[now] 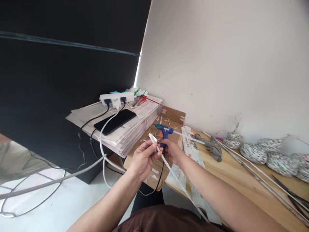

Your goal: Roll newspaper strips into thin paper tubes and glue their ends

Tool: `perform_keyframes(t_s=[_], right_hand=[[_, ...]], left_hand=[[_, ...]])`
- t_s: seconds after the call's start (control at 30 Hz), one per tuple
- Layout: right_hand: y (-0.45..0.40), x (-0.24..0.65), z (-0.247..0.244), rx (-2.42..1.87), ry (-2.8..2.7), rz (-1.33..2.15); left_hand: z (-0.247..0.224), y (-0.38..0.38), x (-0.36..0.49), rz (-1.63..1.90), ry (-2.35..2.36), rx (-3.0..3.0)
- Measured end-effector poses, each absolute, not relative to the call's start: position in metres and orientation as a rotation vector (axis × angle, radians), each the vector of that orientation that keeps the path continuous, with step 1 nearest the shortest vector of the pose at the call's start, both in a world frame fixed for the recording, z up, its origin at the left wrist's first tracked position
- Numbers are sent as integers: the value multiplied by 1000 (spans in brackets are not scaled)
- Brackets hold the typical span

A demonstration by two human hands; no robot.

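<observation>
In the head view my left hand (146, 158) pinches a long white paper strip (178, 183) close to its folded, pointed upper end. From there the strip trails down toward my lap. My right hand (172, 151) is closed round the handle of a blue glue gun (166, 131) just beyond. The gun's green nozzle (158, 126) points left, and a whitish glue stick (187, 136) sticks out of its back. Strip tip and nozzle are apart. Beneath the gun lies a brown cardboard sheet (142, 146) with scraps and dried glue on it.
A stack of newspapers (125, 141) at left bears a black phone (115, 121) and a white power strip (117, 97), whose cables (102, 148) hang over the front. Along the wall stand woven paper shapes (253, 153). Long rods (256, 170), scissors (293, 196) and a grey rag (213, 149) lie on the wooden table (231, 180).
</observation>
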State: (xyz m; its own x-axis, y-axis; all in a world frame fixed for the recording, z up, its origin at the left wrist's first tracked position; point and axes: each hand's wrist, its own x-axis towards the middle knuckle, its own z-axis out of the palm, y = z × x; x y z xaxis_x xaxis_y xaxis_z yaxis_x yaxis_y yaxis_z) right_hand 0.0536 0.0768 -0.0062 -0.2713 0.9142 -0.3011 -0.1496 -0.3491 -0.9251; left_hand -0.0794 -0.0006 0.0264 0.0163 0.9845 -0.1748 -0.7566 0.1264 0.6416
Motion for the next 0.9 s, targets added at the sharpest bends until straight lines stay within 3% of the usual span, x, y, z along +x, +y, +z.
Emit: perform_keyframes(t_s=[0.23,0.43,0.9], right_hand=[[52,74,30,-990,-1070,1549],[10,105,53,-918,-1212,1617],[-26,130,61,-1041,-1580,1432]], left_hand=[[25,2,-84,1439,695,455],[28,7,-81,1446,724,517],[37,12,-59,1361,706,657]])
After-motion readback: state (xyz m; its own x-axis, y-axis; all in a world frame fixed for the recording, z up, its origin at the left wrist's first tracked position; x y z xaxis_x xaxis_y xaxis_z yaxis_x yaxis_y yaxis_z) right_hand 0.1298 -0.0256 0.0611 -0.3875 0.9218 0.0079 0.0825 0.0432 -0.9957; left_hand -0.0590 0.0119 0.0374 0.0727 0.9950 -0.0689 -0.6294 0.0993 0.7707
